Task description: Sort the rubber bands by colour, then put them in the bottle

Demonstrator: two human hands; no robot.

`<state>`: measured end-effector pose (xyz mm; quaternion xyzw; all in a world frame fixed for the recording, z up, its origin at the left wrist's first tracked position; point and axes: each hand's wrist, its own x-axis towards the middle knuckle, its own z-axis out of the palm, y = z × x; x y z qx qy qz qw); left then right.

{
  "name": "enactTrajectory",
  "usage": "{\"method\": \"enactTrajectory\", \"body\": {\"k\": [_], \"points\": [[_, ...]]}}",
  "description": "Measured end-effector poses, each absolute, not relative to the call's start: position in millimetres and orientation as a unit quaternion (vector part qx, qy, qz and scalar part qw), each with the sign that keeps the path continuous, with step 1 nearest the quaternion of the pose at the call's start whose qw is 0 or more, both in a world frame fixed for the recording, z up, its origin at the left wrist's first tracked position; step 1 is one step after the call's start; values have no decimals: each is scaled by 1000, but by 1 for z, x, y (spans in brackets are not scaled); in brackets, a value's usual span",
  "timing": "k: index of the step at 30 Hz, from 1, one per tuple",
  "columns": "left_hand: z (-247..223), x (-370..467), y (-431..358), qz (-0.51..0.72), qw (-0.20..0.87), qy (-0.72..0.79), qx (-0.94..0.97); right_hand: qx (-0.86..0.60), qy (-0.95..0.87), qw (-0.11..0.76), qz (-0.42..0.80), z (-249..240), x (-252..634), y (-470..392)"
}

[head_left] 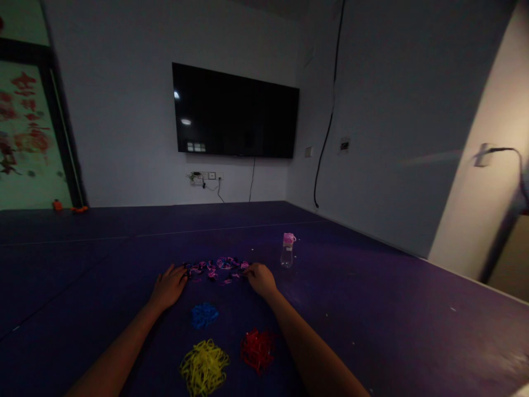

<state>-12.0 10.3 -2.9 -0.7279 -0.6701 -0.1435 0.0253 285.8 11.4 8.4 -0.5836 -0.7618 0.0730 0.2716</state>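
Pink and black rubber bands (223, 264) lie in a loose, spread-out pile on the dark purple floor, between my two hands. My left hand (168, 288) rests flat at the pile's left end, fingers out and touching its edge. At the right end my right hand (260, 279) has its fingers drawn together against the pink bands; whatever is between the fingertips is hidden. Nearer to me are separate heaps: blue rubber bands (204, 315), yellow rubber bands (204, 368) and red rubber bands (258, 350).
A clear bottle (286, 257) with a pink cap stands upright beyond my right hand. Small scraps dot the purple floor (392, 309). Ahead, a television (235, 113) hangs on the wall above sockets and cables. Orange objects (79, 209) lie by the door at far left.
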Motion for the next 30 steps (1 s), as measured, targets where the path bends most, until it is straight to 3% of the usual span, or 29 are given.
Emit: {"method": "enactTrajectory", "body": {"k": [11, 21, 30], "points": [[-9, -20, 20, -191, 56, -630, -751, -592, -757, 266, 75, 11, 284, 9], [-8, -17, 17, -155, 58, -646, -745, -585, -759, 279, 68, 9, 285, 10], [-10, -21, 23, -223, 89, -602, -762, -583, -763, 271, 67, 10, 286, 10]]}}
